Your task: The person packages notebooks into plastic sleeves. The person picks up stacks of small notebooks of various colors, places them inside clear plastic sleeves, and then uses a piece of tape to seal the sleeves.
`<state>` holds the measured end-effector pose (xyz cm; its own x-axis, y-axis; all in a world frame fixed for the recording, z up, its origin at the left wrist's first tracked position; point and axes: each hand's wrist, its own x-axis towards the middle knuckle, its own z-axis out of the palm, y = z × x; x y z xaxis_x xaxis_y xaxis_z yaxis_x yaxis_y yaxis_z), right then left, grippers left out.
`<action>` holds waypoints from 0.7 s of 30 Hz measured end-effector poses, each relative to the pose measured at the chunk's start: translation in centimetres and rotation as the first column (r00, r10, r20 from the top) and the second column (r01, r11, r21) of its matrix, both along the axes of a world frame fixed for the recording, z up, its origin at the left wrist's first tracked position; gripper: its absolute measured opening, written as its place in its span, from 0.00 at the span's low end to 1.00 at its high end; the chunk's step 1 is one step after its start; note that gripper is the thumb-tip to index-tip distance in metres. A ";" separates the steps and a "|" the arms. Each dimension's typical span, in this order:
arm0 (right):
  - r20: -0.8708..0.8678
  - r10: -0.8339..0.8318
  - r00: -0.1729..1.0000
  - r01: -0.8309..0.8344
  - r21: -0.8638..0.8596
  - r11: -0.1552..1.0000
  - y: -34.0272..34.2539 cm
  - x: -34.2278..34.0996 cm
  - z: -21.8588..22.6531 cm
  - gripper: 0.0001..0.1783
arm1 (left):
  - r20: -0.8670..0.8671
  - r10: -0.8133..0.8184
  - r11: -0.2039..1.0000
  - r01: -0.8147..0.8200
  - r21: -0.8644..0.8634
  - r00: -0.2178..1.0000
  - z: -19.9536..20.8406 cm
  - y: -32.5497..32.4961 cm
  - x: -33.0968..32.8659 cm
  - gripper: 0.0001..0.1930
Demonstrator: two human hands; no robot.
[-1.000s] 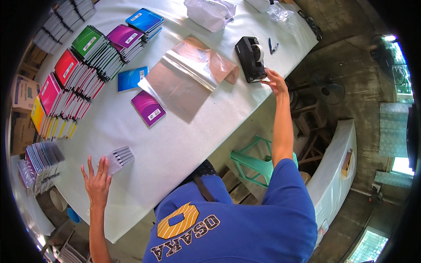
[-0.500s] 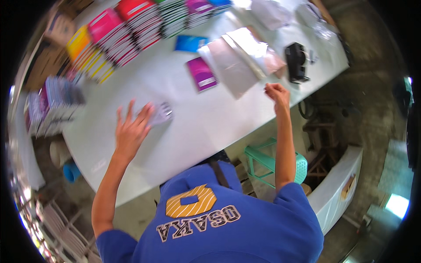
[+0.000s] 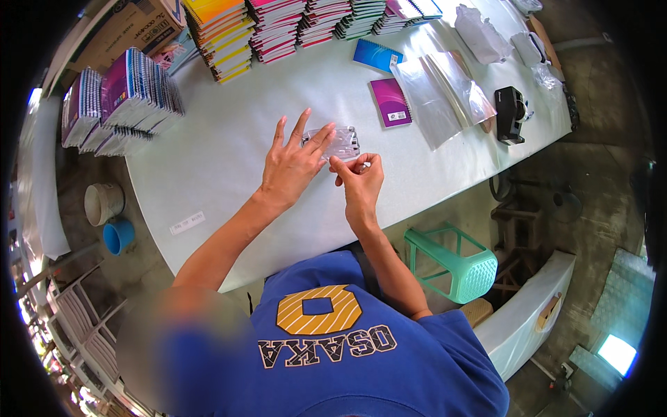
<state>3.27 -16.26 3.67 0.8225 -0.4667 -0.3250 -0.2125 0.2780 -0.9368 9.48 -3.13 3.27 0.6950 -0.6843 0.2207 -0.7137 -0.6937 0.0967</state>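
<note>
Left hand [image 3: 290, 169]: spread wide, fingertips on the pack's left part.
Right hand [image 3: 363, 182]: narrow pinch at pack's near edge; cannot tell what, if anything, is gripped.
Pack [image 3: 343, 142]: clear, on desk [image 3: 229, 149], left of and nearer than purple notebook [image 3: 390, 103].
Pack axis: roughly left–right, dark ends pointing right.
Change: right hand moved from dispenser [image 3: 509, 115] to pack; handling now apparently two-handed.
</note>
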 end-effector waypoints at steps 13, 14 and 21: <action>0.039 -0.084 0.996 0.084 0.013 0.996 0.9 -1.3 -3.3 0.21 | -0.233 -0.057 0.998 0.056 -0.010 0.971 1.3 -0.1 2.2 0.31; 0.070 -0.093 0.993 0.092 0.018 0.996 0.9 -1.2 -3.8 0.21 | -0.258 -0.014 0.998 -0.002 -0.061 0.966 0.6 -0.8 2.7 0.31; -0.350 0.295 0.889 -0.343 -0.080 0.936 -2.8 -1.4 -6.5 0.13 | -0.668 -0.284 0.926 0.017 -0.377 0.688 -3.3 0.2 4.9 0.25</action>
